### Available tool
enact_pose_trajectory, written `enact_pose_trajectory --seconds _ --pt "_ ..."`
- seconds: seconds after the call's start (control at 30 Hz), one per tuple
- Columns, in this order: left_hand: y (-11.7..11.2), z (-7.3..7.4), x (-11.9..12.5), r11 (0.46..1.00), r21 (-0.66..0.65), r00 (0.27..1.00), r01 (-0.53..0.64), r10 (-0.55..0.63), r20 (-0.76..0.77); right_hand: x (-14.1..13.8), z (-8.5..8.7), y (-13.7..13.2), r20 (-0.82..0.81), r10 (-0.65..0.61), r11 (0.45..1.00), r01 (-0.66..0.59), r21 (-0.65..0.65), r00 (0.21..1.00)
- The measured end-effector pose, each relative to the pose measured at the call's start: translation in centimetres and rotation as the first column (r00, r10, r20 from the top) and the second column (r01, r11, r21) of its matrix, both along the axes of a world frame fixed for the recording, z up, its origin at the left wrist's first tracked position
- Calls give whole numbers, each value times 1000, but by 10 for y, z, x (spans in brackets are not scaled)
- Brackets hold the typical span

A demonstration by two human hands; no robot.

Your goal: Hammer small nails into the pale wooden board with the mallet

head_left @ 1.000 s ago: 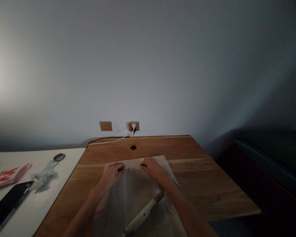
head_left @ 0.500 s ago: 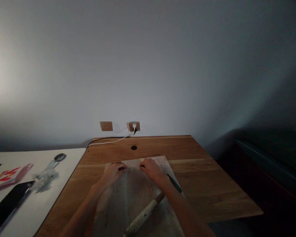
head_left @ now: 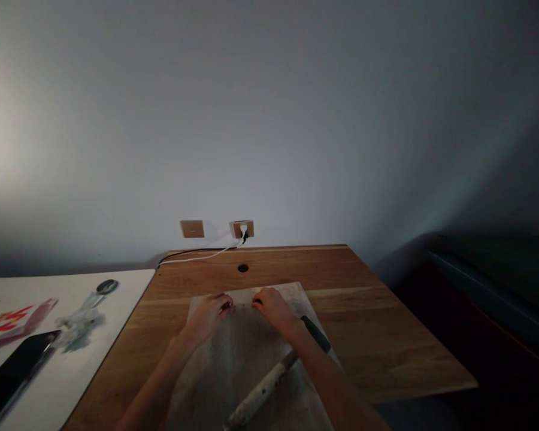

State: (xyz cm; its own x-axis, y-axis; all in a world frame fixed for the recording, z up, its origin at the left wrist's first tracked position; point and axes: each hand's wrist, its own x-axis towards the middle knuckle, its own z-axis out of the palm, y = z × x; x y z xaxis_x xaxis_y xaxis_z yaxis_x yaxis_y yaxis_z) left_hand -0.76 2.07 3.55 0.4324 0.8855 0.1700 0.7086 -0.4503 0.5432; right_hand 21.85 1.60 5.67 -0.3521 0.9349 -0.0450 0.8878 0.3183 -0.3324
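Both my hands rest near the far edge of a pale floured sheet (head_left: 247, 371) spread on a board (head_left: 291, 291) on the wooden table (head_left: 377, 335). My left hand (head_left: 210, 315) and my right hand (head_left: 273, 307) have their fingers curled and pinched down on the sheet's upper edge, a short gap between them. A floured rolling pin (head_left: 263, 389) lies diagonally on the sheet below my right forearm. A dark handle of some tool (head_left: 317, 335) shows just right of my right wrist.
A white table (head_left: 67, 371) adjoins on the left with a black phone (head_left: 13, 368), a red-and-white packet (head_left: 13, 319), crumpled plastic (head_left: 78, 323) and a round metal object (head_left: 106, 286). A white cable (head_left: 206, 255) runs to a wall socket (head_left: 242, 228). A dark drop lies right of the table.
My hands have drawn a little nearer to me along the sheet. A dark handle has come into sight beside my right wrist. The rolling pin stays put.
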Motion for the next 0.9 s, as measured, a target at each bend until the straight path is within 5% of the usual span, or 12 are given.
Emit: enact_pose_trajectory --seconds 0.23,0.47,0.67,0.9 --pt "4 -3 5 995 4 992 97 -96 -76 -1 3 2 77 110 994 -111 16 991" --pt "1 1 16 998 -18 981 -59 55 -186 -3 14 5 74 248 967 -251 36 966" --pt "-2 -15 16 990 7 987 -141 141 -80 -14 15 6 13 201 979 -201 46 980" --pt "-1 -14 13 999 -6 998 -53 53 36 -25 14 4 -45 108 994 -108 -16 993"
